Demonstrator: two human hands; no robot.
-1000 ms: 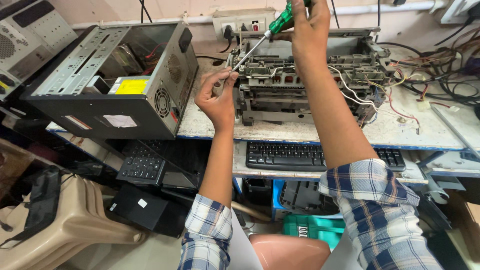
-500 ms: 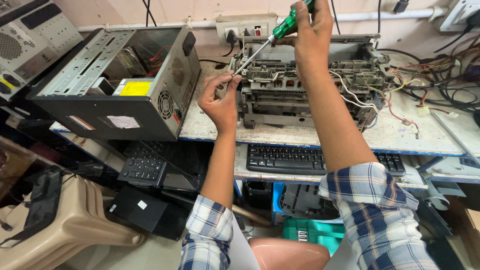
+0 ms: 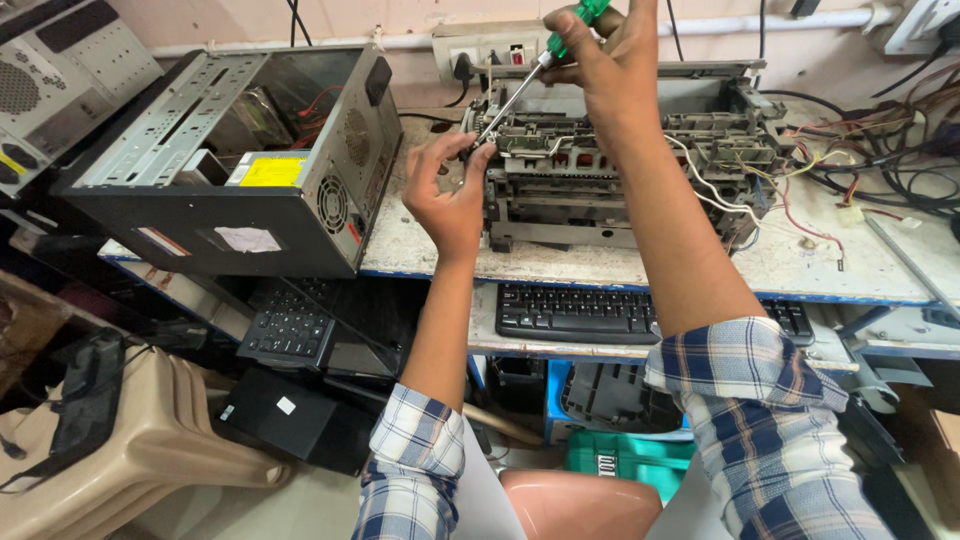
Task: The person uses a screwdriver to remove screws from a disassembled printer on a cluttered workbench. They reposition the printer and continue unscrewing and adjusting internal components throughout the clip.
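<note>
While right hand (image 3: 610, 60) fingers grip green screwdriver (image 3: 545, 58), left hand (image 3: 448, 190) fingers pinch beside its tip

The screwdriver with the translucent green plastic handle (image 3: 575, 20) has a silvery steel shaft. The stripped printer frame (image 3: 620, 165) is grey, with white, red and yellow wires. Both rolled-up shirt sleeves (image 3: 745, 390) show a blue, white and tan check. The open computer case (image 3: 250, 160) is black and grey, with a yellow label. The flat keyboard (image 3: 590, 312) is black. The worktop (image 3: 680, 265) is speckled off-white with a blue edge. The plastic stool (image 3: 140, 450) is beige.
</note>
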